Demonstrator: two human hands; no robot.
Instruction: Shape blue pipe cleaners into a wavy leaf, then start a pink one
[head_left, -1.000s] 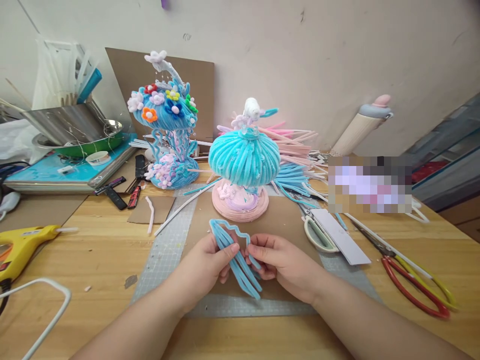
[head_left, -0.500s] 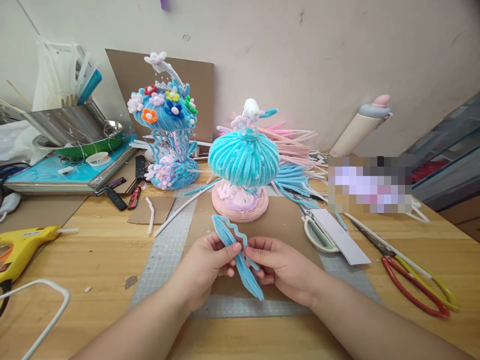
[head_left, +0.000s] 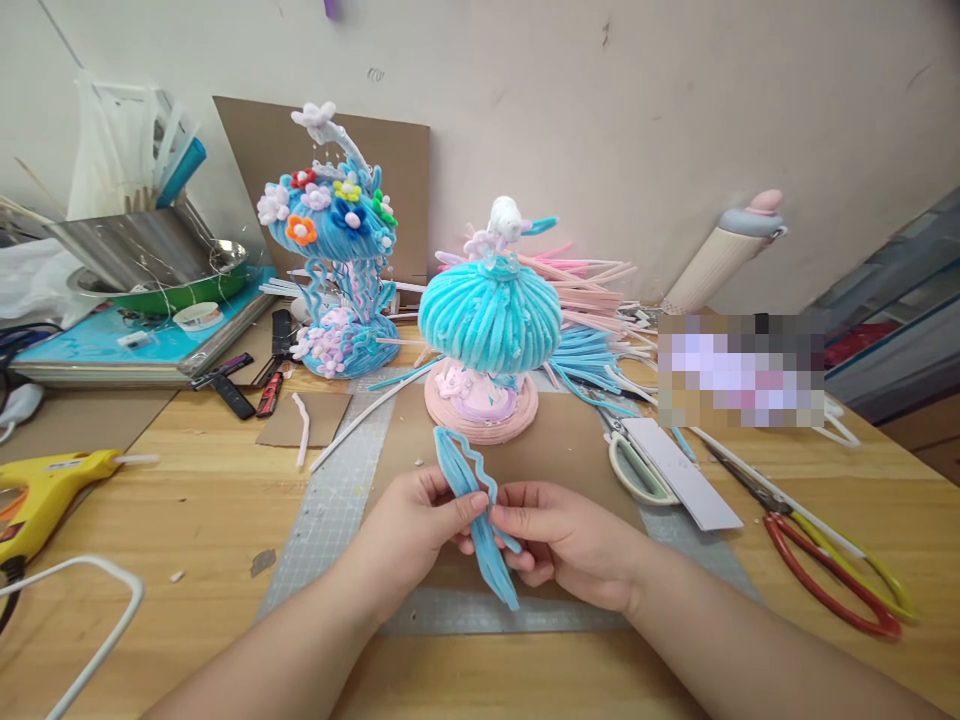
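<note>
A folded bundle of blue pipe cleaners (head_left: pixel 455 478) is pinched between the thumb and fingers of my left hand (head_left: pixel 429 530). One strand is bent into waves, and my right hand (head_left: pixel 546 530) grips it close to the bundle's middle. The bundle slants, its lower end pointing toward me. Just beyond it stands a jellyfish-like pipe-cleaner piece with a turquoise cap (head_left: pixel 491 320) over a round pink base (head_left: pixel 480 425). Brown cardboard (head_left: pixel 592 450) on a grey cutting mat (head_left: pixel 322 530) lies beneath my hands.
A flower-covered blue pipe-cleaner piece (head_left: pixel 330 235) stands at back left. At far left lies a yellow glue gun (head_left: pixel 52 495). Red-and-yellow-handled scissors (head_left: pixel 825 575) and scissors with pale handles (head_left: pixel 637 470) lie to the right. Loose blue pipe cleaners (head_left: pixel 585 358) lie behind the turquoise piece.
The blue bundle has tilted a little more upright, its lower end shifting slightly left. Both hands keep their grip in nearly the same place.
</note>
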